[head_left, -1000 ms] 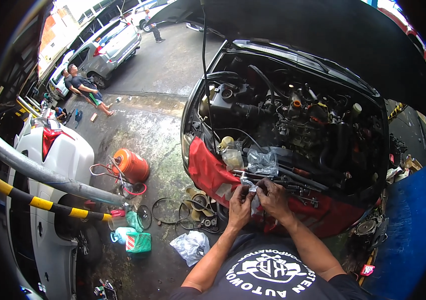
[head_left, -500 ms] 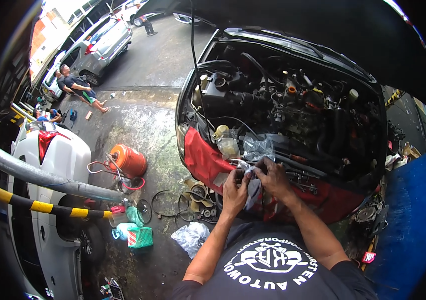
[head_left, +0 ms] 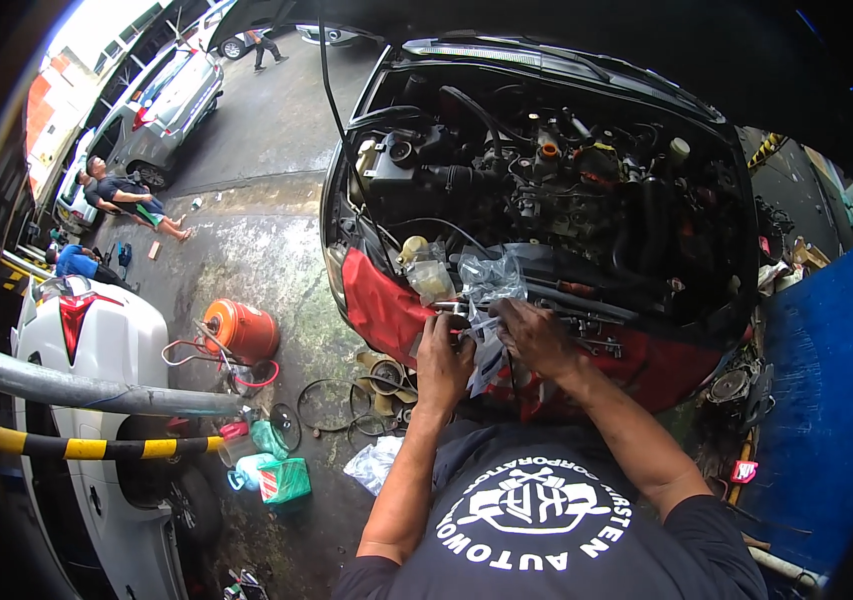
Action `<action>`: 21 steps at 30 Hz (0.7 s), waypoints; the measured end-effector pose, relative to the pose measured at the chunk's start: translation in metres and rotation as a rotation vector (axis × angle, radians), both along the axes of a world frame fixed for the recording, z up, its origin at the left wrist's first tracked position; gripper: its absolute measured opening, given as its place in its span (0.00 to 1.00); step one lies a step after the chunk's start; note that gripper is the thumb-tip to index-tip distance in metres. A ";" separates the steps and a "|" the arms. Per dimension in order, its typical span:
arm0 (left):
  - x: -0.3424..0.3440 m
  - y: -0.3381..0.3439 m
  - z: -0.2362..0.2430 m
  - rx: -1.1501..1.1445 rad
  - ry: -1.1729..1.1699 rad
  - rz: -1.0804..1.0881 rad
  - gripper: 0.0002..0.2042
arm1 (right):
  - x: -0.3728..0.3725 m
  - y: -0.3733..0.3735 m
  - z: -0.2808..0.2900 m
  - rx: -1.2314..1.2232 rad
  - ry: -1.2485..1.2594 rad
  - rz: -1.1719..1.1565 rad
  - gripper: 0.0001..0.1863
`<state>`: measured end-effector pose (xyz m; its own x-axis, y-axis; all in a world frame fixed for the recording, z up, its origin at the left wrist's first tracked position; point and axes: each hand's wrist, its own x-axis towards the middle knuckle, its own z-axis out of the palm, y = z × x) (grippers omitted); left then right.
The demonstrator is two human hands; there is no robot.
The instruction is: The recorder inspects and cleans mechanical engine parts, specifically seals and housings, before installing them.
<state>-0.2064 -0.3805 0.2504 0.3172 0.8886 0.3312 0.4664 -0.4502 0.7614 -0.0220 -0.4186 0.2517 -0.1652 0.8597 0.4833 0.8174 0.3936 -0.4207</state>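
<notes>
Over the car's front edge, my right hand [head_left: 538, 338] is closed in a pinch on a crumpled clear plastic bag [head_left: 487, 358], which hangs down between my hands. My left hand [head_left: 443, 358] is beside it with curled fingers, close to a small shiny metal piece [head_left: 453, 308]. What those fingers hold is too small to make out. Just beyond lies another clear plastic bag [head_left: 491, 277], next to a translucent reservoir [head_left: 431, 281]. A red cover [head_left: 379, 303] drapes over the front of the car. Several metal tools [head_left: 598, 345] lie on it to the right of my hands.
The open engine bay [head_left: 546, 200] spreads ahead beneath a raised hood. On the floor to the left stand an orange tank [head_left: 241, 331] with a hose, a fan [head_left: 386, 377] and a green package [head_left: 284, 481]. A blue panel [head_left: 816, 390] borders the right. People sit far left.
My hands have moved apart, the left one toward the small shiny metal piece. The plastic bag now hangs more spread out between them. The whole view has shifted slightly.
</notes>
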 end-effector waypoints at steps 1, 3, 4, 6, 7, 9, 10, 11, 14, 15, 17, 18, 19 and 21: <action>0.000 0.000 0.000 -0.002 0.001 -0.002 0.12 | 0.000 -0.001 0.000 -0.022 0.109 0.029 0.16; 0.000 0.001 0.001 -0.244 -0.112 0.013 0.13 | 0.001 -0.006 0.002 -0.049 0.030 0.062 0.15; 0.001 0.002 0.001 -0.240 -0.113 0.014 0.13 | 0.000 -0.008 0.003 -0.071 -0.052 0.098 0.14; 0.006 -0.002 -0.002 -0.311 -0.161 0.067 0.12 | -0.004 -0.011 -0.003 -0.064 -0.056 0.057 0.14; 0.009 -0.005 -0.005 -0.345 -0.187 0.096 0.12 | -0.007 -0.012 -0.003 -0.060 -0.059 0.016 0.13; 0.015 -0.011 -0.009 -0.296 -0.233 0.126 0.12 | -0.016 -0.015 -0.002 -0.100 0.051 -0.017 0.13; 0.012 -0.013 -0.014 -0.293 -0.176 0.111 0.11 | -0.020 -0.016 -0.001 -0.148 0.163 -0.059 0.14; 0.010 -0.014 -0.018 -0.290 -0.118 0.095 0.11 | -0.021 -0.016 -0.002 -0.146 0.160 -0.053 0.14; 0.006 -0.014 -0.024 -0.212 -0.051 0.043 0.10 | -0.020 -0.014 -0.010 -0.156 0.125 -0.044 0.15; 0.004 -0.013 -0.024 -0.212 -0.052 0.043 0.10 | -0.016 -0.014 -0.015 -0.152 0.030 -0.022 0.14; 0.000 -0.011 -0.022 0.044 0.058 0.001 0.09 | -0.013 -0.015 -0.015 -0.154 -0.065 0.004 0.14; -0.002 -0.010 -0.021 0.041 0.058 0.003 0.09 | -0.010 -0.015 -0.015 -0.137 -0.162 0.056 0.14; -0.004 -0.009 -0.020 0.070 0.124 -0.005 0.09 | -0.008 -0.014 -0.012 -0.118 -0.261 0.111 0.14; -0.007 -0.009 -0.018 0.098 0.188 -0.008 0.09 | -0.006 -0.011 -0.005 -0.172 -0.280 0.124 0.14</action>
<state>-0.2130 -0.3896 0.2328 0.3889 0.8522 0.3499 0.5921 -0.5222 0.6138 -0.0277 -0.4295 0.2470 -0.3791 0.8898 0.2542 0.8608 0.4398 -0.2559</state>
